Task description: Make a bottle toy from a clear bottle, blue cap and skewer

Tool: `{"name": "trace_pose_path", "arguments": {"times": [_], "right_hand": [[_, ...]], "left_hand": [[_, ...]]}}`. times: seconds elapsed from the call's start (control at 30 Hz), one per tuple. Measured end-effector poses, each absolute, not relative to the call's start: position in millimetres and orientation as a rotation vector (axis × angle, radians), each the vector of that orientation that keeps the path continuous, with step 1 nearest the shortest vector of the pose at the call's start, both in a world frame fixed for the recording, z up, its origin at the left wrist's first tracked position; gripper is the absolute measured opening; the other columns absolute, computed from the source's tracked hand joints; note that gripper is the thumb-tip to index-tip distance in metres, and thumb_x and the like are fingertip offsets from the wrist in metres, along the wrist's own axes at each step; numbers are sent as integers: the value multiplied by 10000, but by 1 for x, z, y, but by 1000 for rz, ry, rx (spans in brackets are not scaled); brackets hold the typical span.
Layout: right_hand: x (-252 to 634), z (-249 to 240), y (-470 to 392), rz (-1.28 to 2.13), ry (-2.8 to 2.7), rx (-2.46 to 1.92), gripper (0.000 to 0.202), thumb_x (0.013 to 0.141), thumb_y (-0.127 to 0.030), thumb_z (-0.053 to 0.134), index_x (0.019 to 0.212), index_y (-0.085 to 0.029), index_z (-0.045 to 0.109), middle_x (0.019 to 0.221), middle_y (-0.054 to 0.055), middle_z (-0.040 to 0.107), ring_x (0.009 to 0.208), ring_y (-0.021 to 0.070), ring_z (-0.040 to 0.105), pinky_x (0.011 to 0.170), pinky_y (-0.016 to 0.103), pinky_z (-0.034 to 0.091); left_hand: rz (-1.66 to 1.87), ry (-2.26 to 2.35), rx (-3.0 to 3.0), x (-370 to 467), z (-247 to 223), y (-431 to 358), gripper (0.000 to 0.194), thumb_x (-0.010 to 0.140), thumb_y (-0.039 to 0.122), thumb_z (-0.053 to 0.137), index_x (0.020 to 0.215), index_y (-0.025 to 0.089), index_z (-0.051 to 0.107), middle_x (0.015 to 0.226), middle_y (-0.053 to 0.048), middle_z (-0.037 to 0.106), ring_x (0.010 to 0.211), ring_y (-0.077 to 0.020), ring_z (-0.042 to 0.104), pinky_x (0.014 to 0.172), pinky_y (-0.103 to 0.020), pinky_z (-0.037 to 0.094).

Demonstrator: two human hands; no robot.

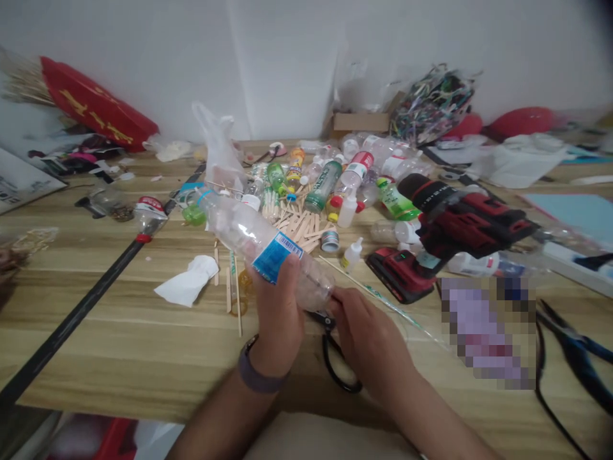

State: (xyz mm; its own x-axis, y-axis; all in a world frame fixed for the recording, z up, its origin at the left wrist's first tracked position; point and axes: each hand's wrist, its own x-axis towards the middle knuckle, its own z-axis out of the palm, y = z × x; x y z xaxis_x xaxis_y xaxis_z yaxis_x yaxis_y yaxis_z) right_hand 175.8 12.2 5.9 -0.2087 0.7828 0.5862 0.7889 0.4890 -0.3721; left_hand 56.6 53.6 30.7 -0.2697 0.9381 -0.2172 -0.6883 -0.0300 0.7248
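My left hand (280, 306), with a band on the wrist, is wrapped round a large clear plastic bottle (234, 220) with a blue label. The bottle is tilted, its neck pointing up and to the left and its base toward my right hand (366, 332). The right fingers are closed at the base of the bottle; their tips are partly hidden. Beneath the hands lie black-handled scissors (330, 361), partly covered by the bottle and the right hand. A crumpled white tissue (188, 281) and several wooden sticks (228, 287) are left of the bottle.
A red and black cordless drill (450, 223) stands to the right, near pliers (575, 345). Behind are heaped plastic bottles (357, 169), craft sticks (304, 223) and a small glue bottle (352, 255). A dark pole (90, 303) crosses the left side.
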Motion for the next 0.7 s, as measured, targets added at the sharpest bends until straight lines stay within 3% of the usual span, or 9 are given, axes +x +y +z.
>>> {"name": "trace_pose_path", "arguments": {"times": [0.17,0.33,0.5,0.7], "right_hand": [[167,0,19,229,-1923,-1322,254,983,-230,412,762,-214,536,602,31,593,475,190,539,458,295,261],[168,14,13,703,-1817,-1208,291,986,-293,417,721,-210,505,547,-26,481,471,124,424,470,232,301],[162,13,6,1150,-1592,-1098,390,1037,-456,343,762,-210,469,522,-83,278,426,95,238,383,207,216],[155,7,-2,1313,-1453,-1030,433,1033,-565,279,779,-238,403,511,-117,168,388,90,151,338,205,209]], "left_hand": [[1765,938,488,50,33,50,416,737,341,801,1065,255,559,962,20,676,824,-144,664,819,-284,528],[1598,876,505,41,35,54,481,653,441,832,1009,235,581,863,9,708,741,-180,686,695,-305,548],[1461,878,462,38,45,56,543,576,471,853,985,221,597,793,7,703,651,-172,657,565,-270,501],[1340,849,471,37,51,57,596,527,525,853,966,200,616,768,-16,711,582,-166,634,512,-267,482]]}}
